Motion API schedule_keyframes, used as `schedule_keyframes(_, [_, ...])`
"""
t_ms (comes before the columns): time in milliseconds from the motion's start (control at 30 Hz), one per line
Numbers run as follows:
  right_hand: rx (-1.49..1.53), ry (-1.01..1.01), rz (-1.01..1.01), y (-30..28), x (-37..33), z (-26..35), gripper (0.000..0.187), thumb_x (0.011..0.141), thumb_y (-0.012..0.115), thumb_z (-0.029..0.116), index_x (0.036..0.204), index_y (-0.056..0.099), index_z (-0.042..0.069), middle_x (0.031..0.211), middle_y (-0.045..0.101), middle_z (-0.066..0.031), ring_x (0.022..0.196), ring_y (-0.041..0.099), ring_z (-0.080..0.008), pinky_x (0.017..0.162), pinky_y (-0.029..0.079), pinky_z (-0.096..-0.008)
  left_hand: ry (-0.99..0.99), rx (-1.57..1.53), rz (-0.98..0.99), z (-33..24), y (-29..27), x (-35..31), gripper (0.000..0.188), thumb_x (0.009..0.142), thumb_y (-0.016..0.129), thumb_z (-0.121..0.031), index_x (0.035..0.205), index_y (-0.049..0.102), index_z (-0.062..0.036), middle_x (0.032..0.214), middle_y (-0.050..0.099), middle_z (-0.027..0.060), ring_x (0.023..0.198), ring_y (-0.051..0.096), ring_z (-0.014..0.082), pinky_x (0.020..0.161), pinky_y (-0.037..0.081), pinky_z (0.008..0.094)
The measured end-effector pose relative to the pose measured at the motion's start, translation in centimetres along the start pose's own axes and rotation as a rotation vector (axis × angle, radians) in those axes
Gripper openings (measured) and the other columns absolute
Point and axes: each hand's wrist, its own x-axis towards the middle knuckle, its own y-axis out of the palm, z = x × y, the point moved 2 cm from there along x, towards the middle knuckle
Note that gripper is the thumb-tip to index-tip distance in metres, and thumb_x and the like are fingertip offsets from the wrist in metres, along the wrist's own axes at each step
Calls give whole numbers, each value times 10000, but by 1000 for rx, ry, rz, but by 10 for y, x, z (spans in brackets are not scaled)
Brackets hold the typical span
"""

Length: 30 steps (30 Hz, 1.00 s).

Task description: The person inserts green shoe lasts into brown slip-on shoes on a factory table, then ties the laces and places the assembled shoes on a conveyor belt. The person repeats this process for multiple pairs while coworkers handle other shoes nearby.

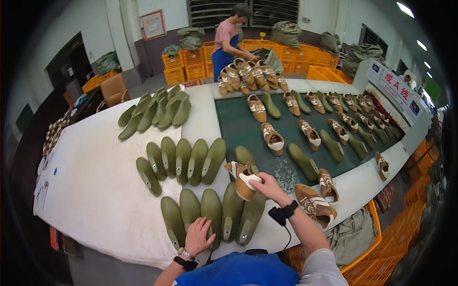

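My right hand (pixel 270 187) is closed on a tan and white sneaker (pixel 244 186), gripping its white heel part. The shoe is held over the near row of green shoe lasts, partly covering two of them. Low in that row, my left hand (pixel 198 237) lies with fingers spread against the lower end of a green shoe last (pixel 211 209); whether it presses on the last I cannot tell. To the right of my right hand, a tan sneaker (pixel 315 206) lies on its side beside another sneaker (pixel 327 185).
A middle row of lasts (pixel 182 157) and a far-left cluster (pixel 164 108) stand on the white table (pixel 105 181). Sneakers and lasts sit in rows on the dark green belt (pixel 234 126). A co-worker (pixel 228 43) handles a sneaker pile (pixel 248 74) at the far end. Orange crates (pixel 186 66) line the wall.
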Motion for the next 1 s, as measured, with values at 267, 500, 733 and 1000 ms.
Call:
schedule_keyframes(267, [108,210,-270,-5,57,-67,388,855,675,337,998,618,-19,846,665,-113,638,645,-149,578,526,-282,-24,10,-40,-4,0,4,529,719,706,-274,1172,579,-33,1222,562,177,1166,501,360,977,406,453])
schedule_keyframes(500, [-263,45,-352,-1,46,-35,407,823,663,373,1019,626,19,931,667,-221,904,642,-385,792,497,-436,-34,25,-45,-5,3,2,533,700,705,-237,1169,578,-17,1238,556,182,1170,497,368,987,392,462])
schedule_keyframes(733, [-140,-8,-98,-16,59,-25,414,788,703,366,1031,650,35,950,676,-151,893,655,-283,781,498,-376,-36,-11,-20,-11,-5,9,530,747,695,-217,1221,553,-27,1256,545,192,1172,494,378,963,410,474])
schedule_keyframes(1000, [-770,-148,-125,0,135,-35,330,780,714,276,1016,631,61,990,646,-150,901,638,-346,801,509,-429,-69,29,-45,-7,-2,10,480,700,707,-269,1107,616,-32,1172,590,175,1095,549,353,907,457,446])
